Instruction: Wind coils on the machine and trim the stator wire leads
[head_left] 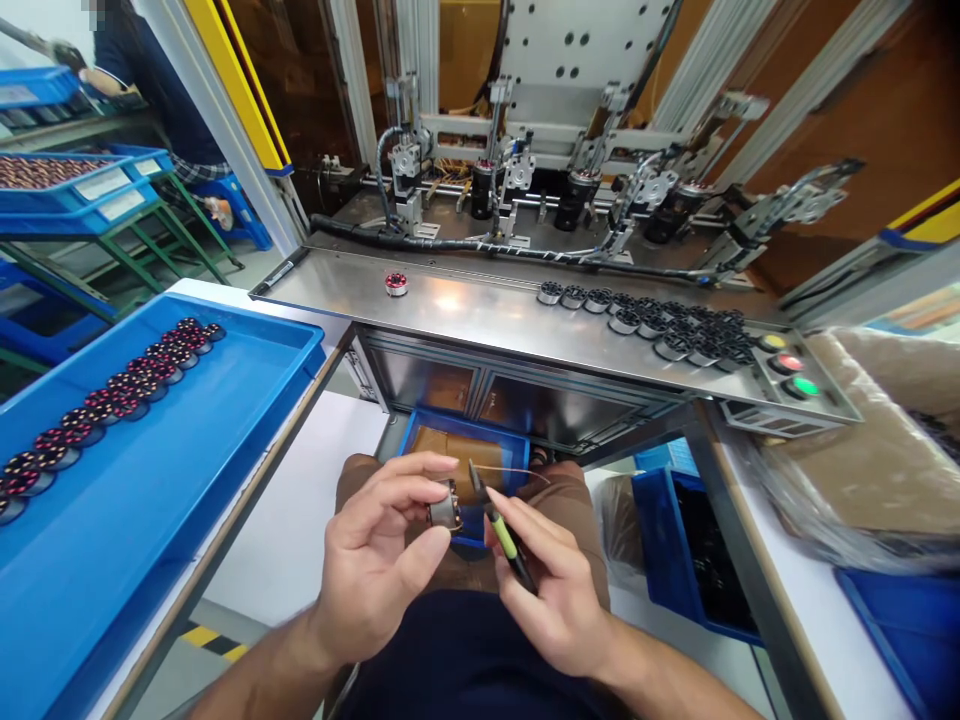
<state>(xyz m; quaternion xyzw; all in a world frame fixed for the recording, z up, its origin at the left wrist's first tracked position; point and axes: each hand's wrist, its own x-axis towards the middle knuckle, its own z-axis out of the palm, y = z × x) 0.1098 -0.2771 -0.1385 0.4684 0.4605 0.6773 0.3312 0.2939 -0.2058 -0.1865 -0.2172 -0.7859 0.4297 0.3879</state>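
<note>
Between the thumb and fingers of my left hand (386, 530) is a small wound motor stator (444, 508), its coil side turned to the right. My right hand (551, 570) grips a pair of pliers or cutters (504, 535) with green and black handles. The tool's dark jaws point up and lie just right of the stator, apart from it. A thin copper wire (517, 469) stretches to the right near the jaw tip; where it begins is hard to see. Both hands are above my lap.
On the metal ledge (480, 330) stand a single red stator (396, 285) and a cluster of black ones (660, 325). Rows of stators (112, 400) lie in the blue tray (225, 440) at left. Buttons (802, 387) are at right. A person (157, 80) sits at far left.
</note>
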